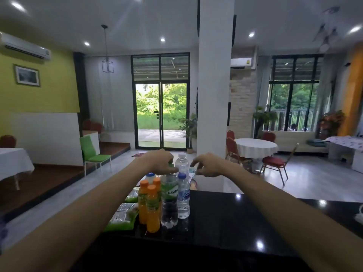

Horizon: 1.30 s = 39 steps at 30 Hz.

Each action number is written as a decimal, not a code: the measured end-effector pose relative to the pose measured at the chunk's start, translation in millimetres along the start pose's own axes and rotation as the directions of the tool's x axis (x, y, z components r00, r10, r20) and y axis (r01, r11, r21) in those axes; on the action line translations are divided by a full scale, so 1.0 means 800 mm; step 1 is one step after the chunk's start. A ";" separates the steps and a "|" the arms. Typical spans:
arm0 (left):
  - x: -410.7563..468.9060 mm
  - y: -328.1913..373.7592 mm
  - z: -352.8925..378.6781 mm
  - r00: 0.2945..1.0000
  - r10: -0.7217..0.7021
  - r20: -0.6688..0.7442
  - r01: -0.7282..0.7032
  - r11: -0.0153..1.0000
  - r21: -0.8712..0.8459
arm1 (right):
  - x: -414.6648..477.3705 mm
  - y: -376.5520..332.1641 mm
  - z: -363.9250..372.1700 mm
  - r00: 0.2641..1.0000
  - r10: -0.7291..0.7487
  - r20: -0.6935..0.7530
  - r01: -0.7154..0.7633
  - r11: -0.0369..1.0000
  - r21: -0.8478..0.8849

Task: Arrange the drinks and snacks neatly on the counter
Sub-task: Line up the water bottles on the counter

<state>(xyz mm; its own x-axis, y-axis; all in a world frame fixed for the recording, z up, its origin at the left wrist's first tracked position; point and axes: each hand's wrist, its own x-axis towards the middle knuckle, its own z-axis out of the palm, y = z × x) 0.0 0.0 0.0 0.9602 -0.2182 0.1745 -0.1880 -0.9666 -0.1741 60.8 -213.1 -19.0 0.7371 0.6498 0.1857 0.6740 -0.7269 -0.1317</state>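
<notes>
Risk noted: the large water bottle [169, 197], gripped at its green cap by the left hand [159, 163], stands packed against 3 orange juice bottles [152, 209] and a small water bottle [183, 197]. A sideways pull could topple them. Snack packs [122, 214] lie just beside, at the table [235, 222] edge. Both arms are extended forward. The right hand [208, 165] is curled near the bottle tops; whether anything is held cannot be told.

Daylight through the glass doors [161, 114] and ceiling spots [162, 39] glare on the glossy counter [235, 222]; edges bend, slightly soft.
</notes>
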 end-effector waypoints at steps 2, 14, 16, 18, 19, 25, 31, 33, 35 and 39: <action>0.004 -0.002 0.003 1.000 0.011 -0.004 -0.011 1.000 0.021 | 0.008 -0.007 0.008 0.999 0.001 0.045 -0.002 1.000 0.012; 0.045 -0.031 0.039 0.997 0.072 0.025 -0.065 0.977 -0.202 | 0.062 -0.016 0.076 0.998 -0.063 0.010 0.064 0.995 -0.077; 0.048 -0.037 0.040 0.996 0.085 0.010 -0.080 0.966 -0.247 | 0.068 -0.014 0.081 0.995 -0.098 -0.011 0.097 0.990 -0.103; 0.050 -0.040 0.040 0.996 0.092 -0.008 -0.090 0.951 -0.294 | 0.069 -0.011 0.077 0.992 -0.123 0.002 0.123 0.986 -0.111; 0.050 -0.040 0.040 0.995 0.099 -0.019 -0.100 0.946 -0.309 | 0.068 -0.008 0.075 0.991 -0.130 0.017 0.131 0.984 -0.118; 0.066 -0.009 0.030 0.973 0.204 -0.111 -0.230 0.914 -0.333 | 0.041 0.040 0.056 0.996 -0.082 0.038 0.087 0.983 -0.164; 0.102 0.056 0.008 0.947 0.278 -0.162 -0.316 0.897 -0.310 | -0.016 0.115 0.015 1.000 0.031 0.001 -0.030 0.980 -0.195; 0.116 0.086 0.007 0.943 0.281 -0.181 -0.326 0.893 -0.311 | -0.041 0.148 0.000 0.998 0.065 -0.007 -0.065 0.981 -0.185; 0.129 0.120 0.005 0.937 0.286 -0.199 -0.337 0.889 -0.308 | -0.067 0.181 -0.013 0.995 0.102 -0.018 -0.104 0.978 -0.179; 0.160 0.192 0.001 0.925 0.296 -0.237 -0.355 0.896 -0.268 | -0.114 0.250 -0.037 0.985 0.165 -0.044 -0.170 0.970 -0.173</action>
<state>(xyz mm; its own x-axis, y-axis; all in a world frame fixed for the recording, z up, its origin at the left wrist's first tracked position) 94.1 -176.0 -5.3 0.7840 -0.5198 0.3393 -0.5646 -0.8243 0.0415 127.2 -424.3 -33.7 0.8352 0.5107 0.2041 0.5202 -0.8540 0.0087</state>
